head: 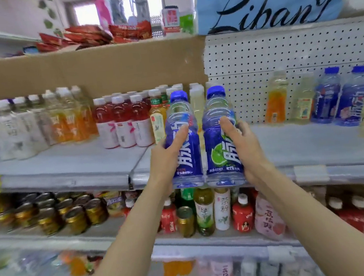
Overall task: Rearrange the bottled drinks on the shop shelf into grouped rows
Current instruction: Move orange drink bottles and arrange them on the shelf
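My left hand point(167, 155) grips a blue-labelled bottle point(183, 137) with a blue cap. My right hand point(242, 145) grips a second blue bottle point(217, 134), its label showing a green lime. Both bottles are upright, side by side, held in front of the edge of the grey shelf point(67, 163). On that shelf stand red drinks point(121, 121), orange and pale bottles point(66, 118) to the left, and two more blue bottles point(340, 96) at the right beside an orange bottle point(276, 101) and a pale yellow one point(303, 100).
A cardboard sheet point(84, 69) and white pegboard point(291, 50) back the shelf. Bare shelf surface point(300, 139) lies right of my hands. The shelf below holds cans point(72, 214) and mixed bottles point(222, 210). A blue pack point(270, 0) sits on top.
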